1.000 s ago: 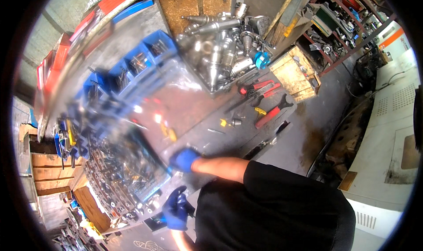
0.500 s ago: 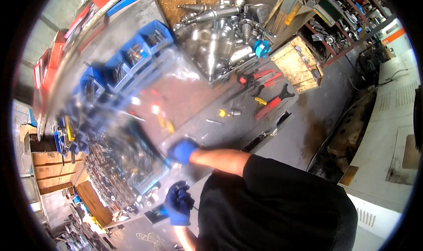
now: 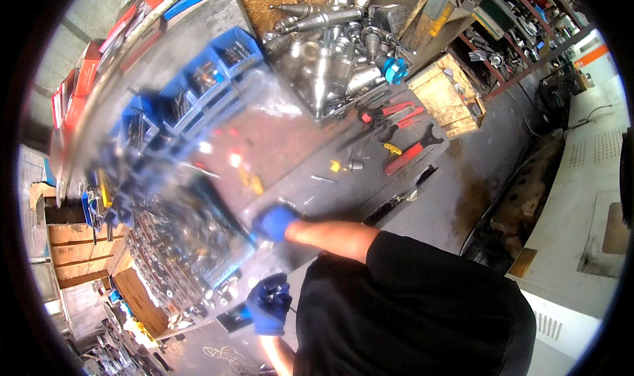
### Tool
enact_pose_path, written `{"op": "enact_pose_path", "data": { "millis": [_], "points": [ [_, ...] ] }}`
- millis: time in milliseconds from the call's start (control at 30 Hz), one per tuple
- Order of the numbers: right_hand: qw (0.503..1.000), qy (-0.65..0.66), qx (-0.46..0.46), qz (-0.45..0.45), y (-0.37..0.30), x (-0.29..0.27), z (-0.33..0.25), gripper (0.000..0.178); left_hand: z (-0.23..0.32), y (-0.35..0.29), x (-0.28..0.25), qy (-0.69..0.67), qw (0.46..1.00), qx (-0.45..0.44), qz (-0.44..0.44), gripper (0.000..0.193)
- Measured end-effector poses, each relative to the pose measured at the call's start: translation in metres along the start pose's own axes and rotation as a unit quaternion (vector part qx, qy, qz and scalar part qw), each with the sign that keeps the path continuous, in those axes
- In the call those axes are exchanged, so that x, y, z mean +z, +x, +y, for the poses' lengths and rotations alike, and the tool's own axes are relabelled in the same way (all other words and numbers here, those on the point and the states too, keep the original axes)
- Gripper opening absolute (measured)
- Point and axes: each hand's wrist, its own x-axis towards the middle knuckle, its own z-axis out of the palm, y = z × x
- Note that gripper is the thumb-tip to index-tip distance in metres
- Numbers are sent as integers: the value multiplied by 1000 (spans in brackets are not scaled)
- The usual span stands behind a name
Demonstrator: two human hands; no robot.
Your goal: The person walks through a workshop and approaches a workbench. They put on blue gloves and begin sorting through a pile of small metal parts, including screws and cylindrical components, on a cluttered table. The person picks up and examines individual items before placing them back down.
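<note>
White glare is spotting the grey-and-reddish bench (image 3: pixel 277 145) and glinting off silver cylindrical tool holders (image 3: pixel 321 79); blur is softening the blue-gloved right hand (image 3: pixel 274 223) and blue plastic bins (image 3: pixel 244 66); fisheye distortion is bending the edges.

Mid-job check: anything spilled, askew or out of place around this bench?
Two things stand out. A brownish stain marks the floor right of the bench, possibly spilled fluid. The metal tool holders lie heaped together, pointing every which way, while smaller parts sit divided among blue bins.
</note>
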Motion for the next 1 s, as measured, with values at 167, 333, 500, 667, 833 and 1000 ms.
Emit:
{"op": "enact_pose_path", "data": {
  "millis": [167,333,500,667,833,1000],
  "points": [
    [1000,-3,10,-22,-3,-8,-6,28,4,3,-3,18,999,33,-13,14],
    [999,-21,16,-22,-4,0,-1,27,2,0,-2,7,1000,16,-26,17],
    [999,-27,10,-19,0,-2,-5,26,-10,3,-11,4,999,50,-14,31],
    [998,-47,-31,7,12,23,6,24,-11,3,-35,83,993,84,4,21],
    [986,-44,-83,137,9,21,4,22,-28,-15,-49,45,994,67,68,21],
    [982,-97,-73,144,11,26,-11,23,-55,-33,-56,9,989,25,144,19]
  ]
}}
